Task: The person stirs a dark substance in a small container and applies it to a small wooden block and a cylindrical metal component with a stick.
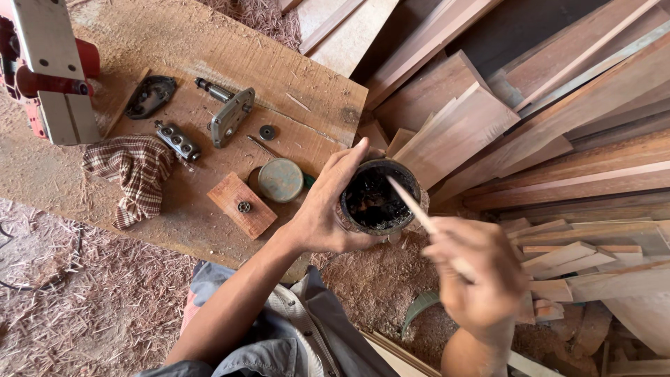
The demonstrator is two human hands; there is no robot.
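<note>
The left hand (322, 209) is wrapped around the side of a round, open tin of black paste (377, 196), fingers clamped on its wall and holding it up above the sawdust-covered ground, just off the right end of a rough wooden board (209, 56). The right hand (478, 276) is closed on a thin pale wooden stick (419, 209), whose far tip dips into the dark contents of the tin. The two hands are near each other but not touching.

On the board, close to the left hand, lies a round dull-green metal lid (280, 179), touching a small reddish wooden block (241, 204) with a small metal ring on top. Further toward the board's middle lie a grey metal bracket with a shaft (229, 112), a small black washer (266, 132), a ribbed metal part (177, 140) and a dark oval metal plate (149, 95). A brown checked cloth (132, 174) lies crumpled near the board's left edge, below a red and white machine (49, 70). Stacked reddish wooden planks (558, 126) fill the right side.
</note>
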